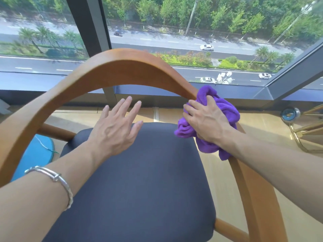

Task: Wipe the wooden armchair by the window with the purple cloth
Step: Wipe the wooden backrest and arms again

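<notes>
Purple cloth (225,109) bunched under right hand (206,119) fingers (189,106) (against the armchair rail (122,65)).

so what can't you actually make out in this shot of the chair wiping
Head view only:
- Wooden rail under the purple cloth: hidden by cloth and right hand.
- Chair legs: hidden under the seat cushion, cut off by the bottom edge.
- Whether the left hand touches the cushion: cannot tell.
- Blue object: partly hidden behind the rail.

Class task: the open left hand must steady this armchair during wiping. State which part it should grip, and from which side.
Left hand should grip the curved wooden rail near its crest, from above: it is a slim, bare band there, clear of the purple cloth.
</notes>
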